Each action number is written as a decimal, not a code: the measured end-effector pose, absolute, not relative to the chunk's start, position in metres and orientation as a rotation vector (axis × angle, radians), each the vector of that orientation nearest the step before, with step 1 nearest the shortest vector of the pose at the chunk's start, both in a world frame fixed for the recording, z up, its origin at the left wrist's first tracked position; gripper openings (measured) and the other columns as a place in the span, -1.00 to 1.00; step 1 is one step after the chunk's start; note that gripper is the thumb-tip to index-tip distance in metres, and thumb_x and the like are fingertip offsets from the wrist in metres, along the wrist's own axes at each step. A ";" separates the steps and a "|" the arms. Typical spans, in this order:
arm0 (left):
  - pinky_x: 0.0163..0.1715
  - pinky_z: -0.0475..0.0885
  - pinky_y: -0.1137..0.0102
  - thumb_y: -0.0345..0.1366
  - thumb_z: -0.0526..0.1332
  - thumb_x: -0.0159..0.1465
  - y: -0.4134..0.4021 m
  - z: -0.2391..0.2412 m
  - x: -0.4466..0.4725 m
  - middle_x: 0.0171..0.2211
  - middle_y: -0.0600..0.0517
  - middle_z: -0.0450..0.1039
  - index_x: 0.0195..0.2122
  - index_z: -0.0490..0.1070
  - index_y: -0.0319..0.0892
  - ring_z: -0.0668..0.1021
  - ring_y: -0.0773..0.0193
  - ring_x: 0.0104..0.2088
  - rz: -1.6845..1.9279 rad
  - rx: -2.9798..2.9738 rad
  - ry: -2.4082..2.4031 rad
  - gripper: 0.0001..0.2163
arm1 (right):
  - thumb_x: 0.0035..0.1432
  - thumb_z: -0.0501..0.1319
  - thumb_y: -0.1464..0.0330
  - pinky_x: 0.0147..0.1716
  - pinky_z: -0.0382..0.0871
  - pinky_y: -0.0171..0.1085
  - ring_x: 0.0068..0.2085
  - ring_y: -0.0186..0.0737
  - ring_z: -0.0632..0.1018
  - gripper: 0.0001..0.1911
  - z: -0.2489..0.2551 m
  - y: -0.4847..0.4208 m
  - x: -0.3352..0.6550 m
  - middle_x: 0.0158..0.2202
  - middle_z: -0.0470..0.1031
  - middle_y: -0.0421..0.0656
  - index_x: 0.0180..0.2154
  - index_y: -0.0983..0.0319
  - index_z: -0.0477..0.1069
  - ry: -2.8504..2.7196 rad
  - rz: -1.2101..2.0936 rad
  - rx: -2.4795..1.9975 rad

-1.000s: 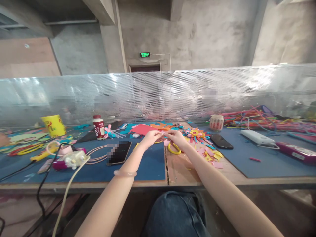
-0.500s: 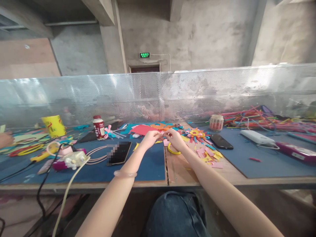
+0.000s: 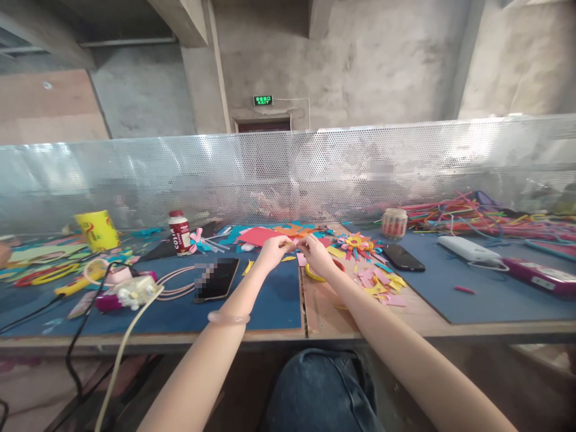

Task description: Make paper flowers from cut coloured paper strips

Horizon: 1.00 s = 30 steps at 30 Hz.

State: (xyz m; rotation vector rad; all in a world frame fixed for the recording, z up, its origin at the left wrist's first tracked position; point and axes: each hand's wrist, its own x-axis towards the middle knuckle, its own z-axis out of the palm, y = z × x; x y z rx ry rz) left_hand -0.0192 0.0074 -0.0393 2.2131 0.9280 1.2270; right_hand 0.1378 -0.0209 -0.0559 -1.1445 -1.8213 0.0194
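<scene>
My left hand [image 3: 274,253], a pale bangle on its wrist, is closed in a pinch above the seam between the blue mat and the bare wood. Fingertip to fingertip with it, my right hand [image 3: 317,254] is pinched too. Whatever lies between the fingers is tiny and mostly hidden. Under my right wrist are scissors with yellow and red handles [image 3: 314,273], partly covered. Red paper [image 3: 258,236] lies just behind my left hand. A paper flower [image 3: 357,243] in yellow, orange and pink sits to the right, with pink and yellow paper scraps [image 3: 382,284] in front of it.
Phones lie at left [image 3: 218,279] and right [image 3: 404,258]. A dark red bottle [image 3: 180,233], a yellow container [image 3: 96,230] and a jar [image 3: 394,223] stand behind. Cables and a power adapter [image 3: 137,291] occupy the left. Colourful strips [image 3: 477,216] pile up at right, before a perforated metal screen [image 3: 342,174].
My fingers have shifted slightly while staying together, and more of the scissors' handles shows beside my right wrist. Another person's hand at the far left has drawn back toward the edge.
</scene>
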 end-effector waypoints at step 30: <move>-0.25 0.40 0.31 -0.16 0.24 0.08 0.001 -0.034 -0.014 -0.38 -0.09 0.51 -0.39 0.41 -0.26 0.54 0.16 -0.31 1.235 2.052 0.811 -0.77 | 0.20 -0.05 0.41 -0.53 0.11 -0.36 -0.30 -0.27 0.40 -0.85 -0.055 -0.023 0.144 -0.18 0.33 -0.11 -0.24 0.21 0.26 -1.861 -0.293 -1.273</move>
